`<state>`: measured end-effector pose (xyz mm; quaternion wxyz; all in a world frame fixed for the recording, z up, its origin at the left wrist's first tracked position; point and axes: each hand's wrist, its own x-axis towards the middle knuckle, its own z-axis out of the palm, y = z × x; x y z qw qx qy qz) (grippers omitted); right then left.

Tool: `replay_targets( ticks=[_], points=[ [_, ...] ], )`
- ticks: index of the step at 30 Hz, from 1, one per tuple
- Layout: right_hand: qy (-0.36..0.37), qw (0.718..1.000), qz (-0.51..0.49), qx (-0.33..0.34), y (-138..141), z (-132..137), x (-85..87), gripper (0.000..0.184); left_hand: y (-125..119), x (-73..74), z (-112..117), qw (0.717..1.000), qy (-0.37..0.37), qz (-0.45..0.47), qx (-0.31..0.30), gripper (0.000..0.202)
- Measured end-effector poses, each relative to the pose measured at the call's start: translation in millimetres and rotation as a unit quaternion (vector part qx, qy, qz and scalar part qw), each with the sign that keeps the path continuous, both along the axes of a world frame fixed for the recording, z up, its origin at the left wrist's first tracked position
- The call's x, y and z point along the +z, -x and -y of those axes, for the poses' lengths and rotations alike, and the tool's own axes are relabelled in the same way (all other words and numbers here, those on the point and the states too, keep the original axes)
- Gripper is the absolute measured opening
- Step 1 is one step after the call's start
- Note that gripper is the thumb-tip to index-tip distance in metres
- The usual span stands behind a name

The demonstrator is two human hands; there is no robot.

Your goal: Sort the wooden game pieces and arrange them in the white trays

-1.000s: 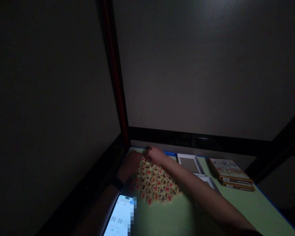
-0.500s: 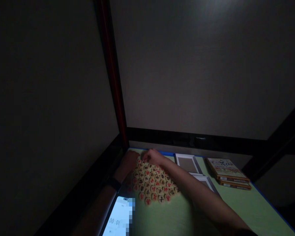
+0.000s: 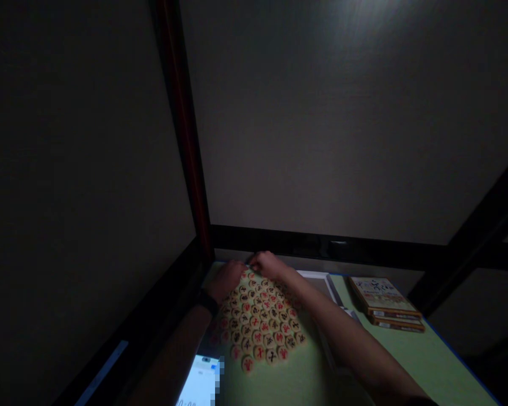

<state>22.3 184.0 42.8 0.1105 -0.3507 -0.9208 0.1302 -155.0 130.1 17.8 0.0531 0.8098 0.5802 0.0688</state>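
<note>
Several round wooden game pieces [image 3: 260, 324] with red and black characters lie packed flat together on a green table top [image 3: 385, 361]. My left hand [image 3: 227, 278] rests at the far left edge of the cluster, fingers curled against the pieces. My right hand [image 3: 268, 264] reaches across to the far end of the cluster, fingers bent down onto the farthest pieces. The two hands nearly touch. A dark band sits on my left wrist. The dim light hides whether either hand grips a piece.
A lit phone [image 3: 198, 386] lies at the near left. White-framed trays [image 3: 322, 276] sit behind my right forearm. Two stacked flat boxes [image 3: 383, 301] lie at the right. Grey walls and a dark frame with a red post [image 3: 186, 152] close in the back and left.
The view has tilted and shifted, so the table sits lower and more to the left. Both hands stayed at the far end of the cluster, now closer together.
</note>
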Motion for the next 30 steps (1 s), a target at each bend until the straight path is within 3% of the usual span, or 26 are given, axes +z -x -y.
replay_targets(
  ticks=[12, 22, 30],
  points=[
    [0.039, 0.999, 0.023, 0.029, -3.0, 2.1, -5.8, 0.036, 1.5, 14.2, 15.5, 0.998, 0.016, -0.063, -0.024, 0.027],
    [0.065, 0.998, 0.012, 0.011, -0.6, 2.8, -4.1, 0.044, 2.8, 11.3, 20.5, 0.997, 0.004, -0.081, 0.003, 0.026],
    [0.058, 0.998, 0.010, -0.037, -36.9, -2.2, -5.9, 0.048, 18.5, 10.3, 3.6, 0.999, 0.020, -0.034, 0.010, 0.025]
  ],
)
